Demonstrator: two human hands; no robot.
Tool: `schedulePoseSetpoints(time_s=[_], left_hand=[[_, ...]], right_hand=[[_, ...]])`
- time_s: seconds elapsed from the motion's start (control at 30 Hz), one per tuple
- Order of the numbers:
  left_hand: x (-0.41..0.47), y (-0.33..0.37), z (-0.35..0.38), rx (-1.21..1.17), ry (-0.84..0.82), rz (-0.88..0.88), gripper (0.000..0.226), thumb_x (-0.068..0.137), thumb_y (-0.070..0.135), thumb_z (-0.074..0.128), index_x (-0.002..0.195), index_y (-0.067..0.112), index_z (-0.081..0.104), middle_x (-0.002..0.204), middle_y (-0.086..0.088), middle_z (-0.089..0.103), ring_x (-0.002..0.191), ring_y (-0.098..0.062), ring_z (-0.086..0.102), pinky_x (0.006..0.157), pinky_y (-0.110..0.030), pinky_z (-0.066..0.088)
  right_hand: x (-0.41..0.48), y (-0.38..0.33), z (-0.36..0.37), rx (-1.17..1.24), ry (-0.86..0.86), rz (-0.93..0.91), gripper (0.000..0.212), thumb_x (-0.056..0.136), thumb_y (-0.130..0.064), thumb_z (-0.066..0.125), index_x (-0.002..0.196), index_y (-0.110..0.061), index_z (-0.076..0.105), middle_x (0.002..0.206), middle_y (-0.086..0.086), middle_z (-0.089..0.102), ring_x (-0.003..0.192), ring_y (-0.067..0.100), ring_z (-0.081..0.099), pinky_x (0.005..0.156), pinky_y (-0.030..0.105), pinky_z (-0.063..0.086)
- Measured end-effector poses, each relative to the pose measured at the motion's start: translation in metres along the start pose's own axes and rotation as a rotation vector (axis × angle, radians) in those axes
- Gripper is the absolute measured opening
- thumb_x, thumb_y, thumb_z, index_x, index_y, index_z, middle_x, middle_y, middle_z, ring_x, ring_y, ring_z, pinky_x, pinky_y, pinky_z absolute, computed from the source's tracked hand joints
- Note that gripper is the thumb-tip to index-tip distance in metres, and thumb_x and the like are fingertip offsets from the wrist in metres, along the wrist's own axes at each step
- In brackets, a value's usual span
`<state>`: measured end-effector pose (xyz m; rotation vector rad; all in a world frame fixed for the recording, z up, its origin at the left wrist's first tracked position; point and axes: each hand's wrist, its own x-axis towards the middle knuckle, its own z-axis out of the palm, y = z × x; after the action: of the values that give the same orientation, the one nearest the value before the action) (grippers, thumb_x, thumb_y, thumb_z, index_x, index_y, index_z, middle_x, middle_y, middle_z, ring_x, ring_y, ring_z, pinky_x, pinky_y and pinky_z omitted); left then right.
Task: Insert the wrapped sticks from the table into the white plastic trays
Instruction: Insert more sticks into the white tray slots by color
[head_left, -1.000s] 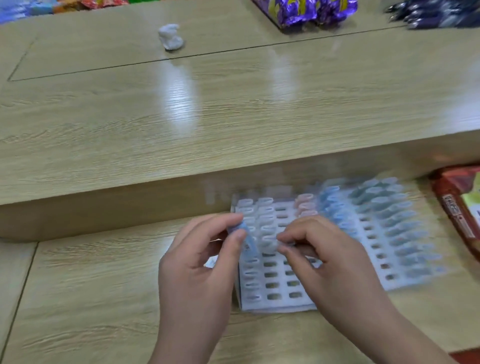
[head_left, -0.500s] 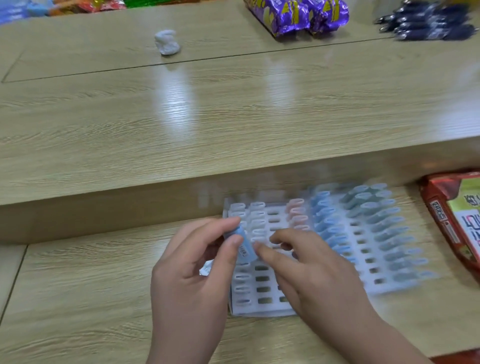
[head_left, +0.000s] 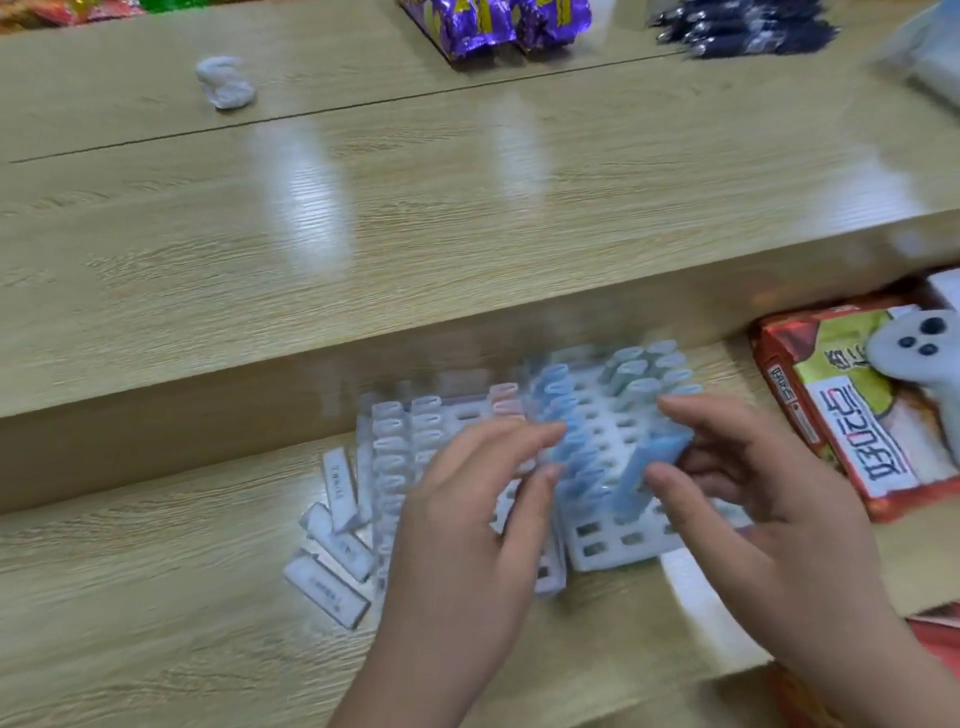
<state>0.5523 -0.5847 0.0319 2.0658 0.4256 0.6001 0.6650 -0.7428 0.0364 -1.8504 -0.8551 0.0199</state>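
My left hand (head_left: 467, 530) lies loosely curved over the left tray (head_left: 549, 579), fingers relaxed, with nothing in it that I can see. My right hand (head_left: 763, 499) pinches one blue stick (head_left: 641, 470) between thumb and fingers (head_left: 675, 408). The stick is tilted, with its lower end down at the right tray (head_left: 613, 553), near that tray's front rows.

I judge this to be mid-insertion: the stick is at a slot but not yet upright like its neighbours. The next move calls for straightening it over the slot and pressing it down, while the left hand steadies the trays so they do not slide.

Several white sticks (head_left: 332, 561) lie loose on the tabletop (head_left: 156, 597) just left of the trays, waiting to be placed. Many slots in both trays are unfilled.

Blur softens everything here. I cannot tell whether the stick's end has entered a slot, since my thumb hides it. My left hand covers the middle of the left tray. To the right a red packet (head_left: 852, 426) is cut off by the edge. On the far ledge are a crumpled white lump (head_left: 224, 83) and purple packets (head_left: 493, 26).
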Motion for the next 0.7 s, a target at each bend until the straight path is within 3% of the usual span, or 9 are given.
schedulePoseSetpoints(time_s=[0.1, 0.23, 0.47, 0.6, 0.7], left_hand=[[0.000, -0.010, 0.013, 0.284, -0.116, 0.174, 0.027, 0.097, 0.026, 0.052, 0.114, 0.023, 0.073, 0.125, 0.007, 0.065, 0.126, -0.018, 0.054, 0.101, -0.038, 0.045], [-0.008, -0.018, 0.025, 0.479, -0.225, 0.199, 0.029, 0.091, 0.014, 0.065, 0.118, 0.024, 0.073, 0.136, 0.002, 0.061, 0.135, -0.031, 0.047, 0.099, -0.055, 0.045], [-0.012, -0.017, 0.024, 0.591, -0.270, 0.224, 0.053, 0.074, -0.001, 0.081, 0.122, 0.021, 0.071, 0.138, -0.002, 0.060, 0.135, -0.035, 0.048, 0.095, -0.057, 0.048], [-0.016, -0.016, 0.018, 0.582, -0.246, 0.230, 0.038, 0.089, 0.011, 0.056, 0.123, 0.022, 0.070, 0.142, -0.006, 0.056, 0.138, -0.032, 0.044, 0.099, -0.055, 0.047], [-0.027, -0.017, 0.000, 0.446, -0.143, 0.173, 0.038, 0.092, 0.013, 0.047, 0.123, 0.019, 0.069, 0.143, -0.004, 0.053, 0.142, -0.026, 0.039, 0.107, -0.045, 0.042]], right_hand=[[-0.012, 0.014, -0.011, -0.050, 0.015, -0.007, 0.035, 0.082, -0.020, 0.070, 0.108, -0.041, 0.061, 0.103, -0.022, 0.061, 0.083, 0.003, 0.066, 0.072, 0.007, 0.049], [-0.028, 0.029, -0.002, -0.076, -0.060, -0.014, 0.020, 0.088, -0.030, 0.066, 0.107, -0.036, 0.061, 0.105, -0.021, 0.060, 0.084, 0.001, 0.067, 0.071, 0.012, 0.053], [-0.037, 0.052, 0.010, -0.286, -0.188, -0.171, 0.021, 0.092, -0.027, 0.064, 0.112, -0.029, 0.060, 0.107, -0.013, 0.066, 0.096, -0.001, 0.064, 0.069, 0.020, 0.054], [-0.041, 0.057, 0.010, -0.486, -0.199, -0.273, 0.031, 0.083, -0.015, 0.071, 0.113, -0.023, 0.073, 0.103, -0.003, 0.070, 0.082, 0.013, 0.065, 0.050, 0.028, 0.052], [-0.040, 0.045, 0.012, -0.576, -0.117, -0.265, 0.030, 0.087, -0.020, 0.063, 0.114, -0.025, 0.075, 0.101, 0.005, 0.069, 0.087, 0.015, 0.056, 0.057, 0.028, 0.049]])
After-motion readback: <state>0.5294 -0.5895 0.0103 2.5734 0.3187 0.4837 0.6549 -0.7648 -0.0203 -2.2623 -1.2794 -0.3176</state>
